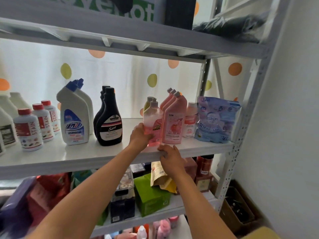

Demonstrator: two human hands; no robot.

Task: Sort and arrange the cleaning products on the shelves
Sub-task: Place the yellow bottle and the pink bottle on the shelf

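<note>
My left hand (pixel 140 134) grips a clear pink pump bottle (pixel 154 123) standing on the white middle shelf (pixel 86 152), with a yellow-green pump bottle (pixel 147 104) right behind it. To its right stand three pink angled-neck bottles (pixel 174 123), a white and orange bottle (pixel 189 121) and a blue pouch (pixel 215 119). My right hand (pixel 170 158) rests on the shelf's front edge below the pink bottles, fingers loosely curled, holding nothing. Further left are two black bottles (pixel 109 121), white blue-capped bottles (pixel 74 116) and three red-capped stain bottles (pixel 29 130).
White jugs (pixel 6 118) stand at the far left. The lower shelf holds a green box (pixel 150 195), a tan pouch (pixel 158 175), dark boxes and brown bottles (pixel 204 171). A metal upright (pixel 241 135) bounds the right side beside the wall. A cardboard box (pixel 238 207) sits on the floor.
</note>
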